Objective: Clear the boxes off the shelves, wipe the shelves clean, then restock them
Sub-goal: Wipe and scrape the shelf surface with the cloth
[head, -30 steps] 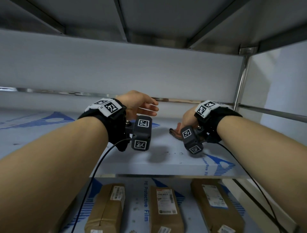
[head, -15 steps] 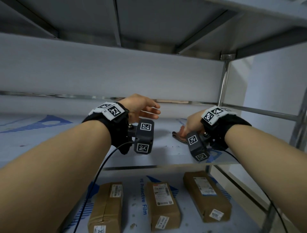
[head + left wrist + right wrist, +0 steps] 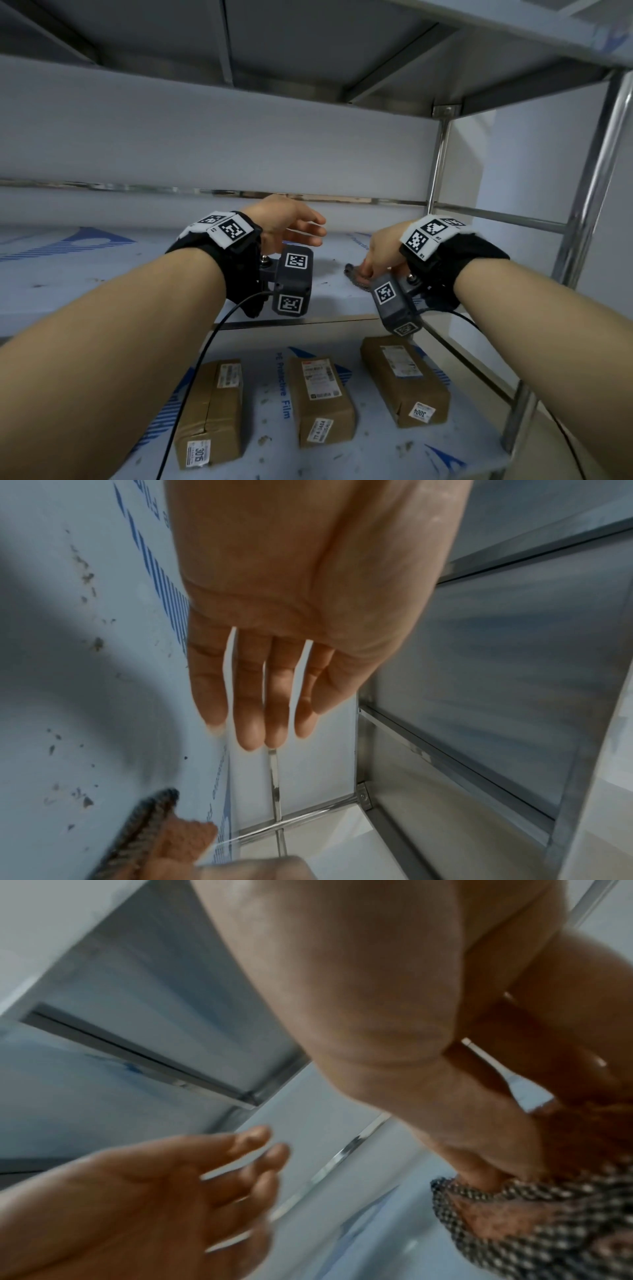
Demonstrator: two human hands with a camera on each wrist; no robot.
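Note:
My right hand (image 3: 381,254) grips a crumpled cloth (image 3: 356,278), orange with a dark checked side, and presses it on the middle shelf (image 3: 102,281) near its right front corner. The right wrist view shows the thumb and curled fingers bunching the cloth (image 3: 507,1221). To the cloth's left, my left hand (image 3: 298,226) hovers over the shelf holding nothing, its fingers (image 3: 255,710) straight. The film-covered shelf bears dark dirt specks (image 3: 87,577). On the lower shelf (image 3: 274,448) lie three brown boxes (image 3: 212,411), (image 3: 320,397), (image 3: 406,380).
A steel post (image 3: 438,161) and rail (image 3: 496,216) close the shelf's right end. A second post (image 3: 589,192) stands nearer at the front right. The upper shelf's underside (image 3: 308,51) hangs overhead. A white wall backs the shelf. Cables trail from both wrists.
My right hand has slid the cloth to the right, toward the post and the front edge. The left hand followed a little, still open above the shelf.

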